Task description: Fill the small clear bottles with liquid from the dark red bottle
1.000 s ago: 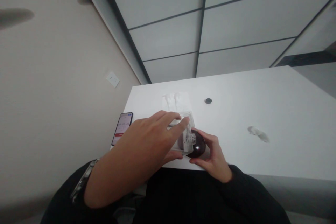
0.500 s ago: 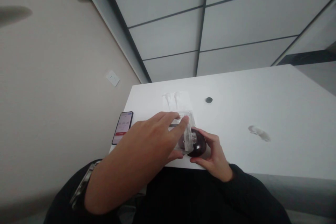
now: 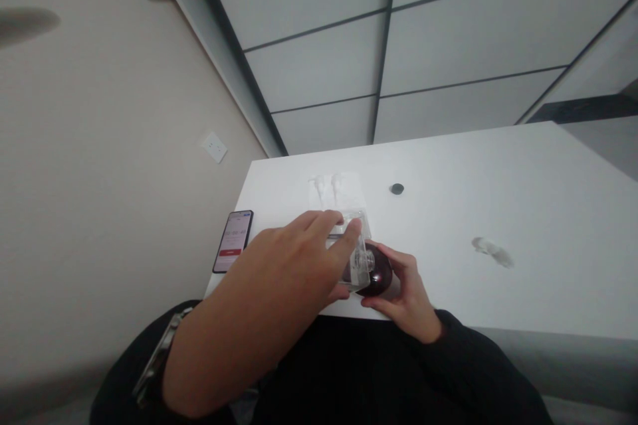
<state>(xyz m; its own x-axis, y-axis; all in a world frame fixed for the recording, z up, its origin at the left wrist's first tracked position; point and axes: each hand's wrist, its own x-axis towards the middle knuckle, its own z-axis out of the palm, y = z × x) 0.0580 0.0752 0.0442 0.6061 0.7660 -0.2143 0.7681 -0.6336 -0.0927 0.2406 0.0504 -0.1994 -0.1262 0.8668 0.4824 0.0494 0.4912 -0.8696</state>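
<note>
My left hand (image 3: 304, 252) is closed round a clear square-sided container (image 3: 359, 272), with its fingers over the top and near side. The container is tilted toward a dark brown rounded bottle (image 3: 383, 272). A clear threaded neck (image 3: 369, 260) shows between the two, against the container's rim. From the right, my right hand (image 3: 411, 295) grips the bottle, thumb below and fingers above. My left hand hides much of the container, and I cannot tell whether liquid is passing between them.
A white sheet (image 3: 351, 187) with two pale, slender items lies behind my hands on the white table (image 3: 448, 179). Farther right are a dark round cap (image 3: 397, 189) and a crumpled translucent piece (image 3: 492, 252). A phone (image 3: 232, 241) lies at the left edge, near the wall.
My left hand and the clear container have shifted very slightly to the right. Both hands keep their grips, and the brown bottle has hardly moved.
</note>
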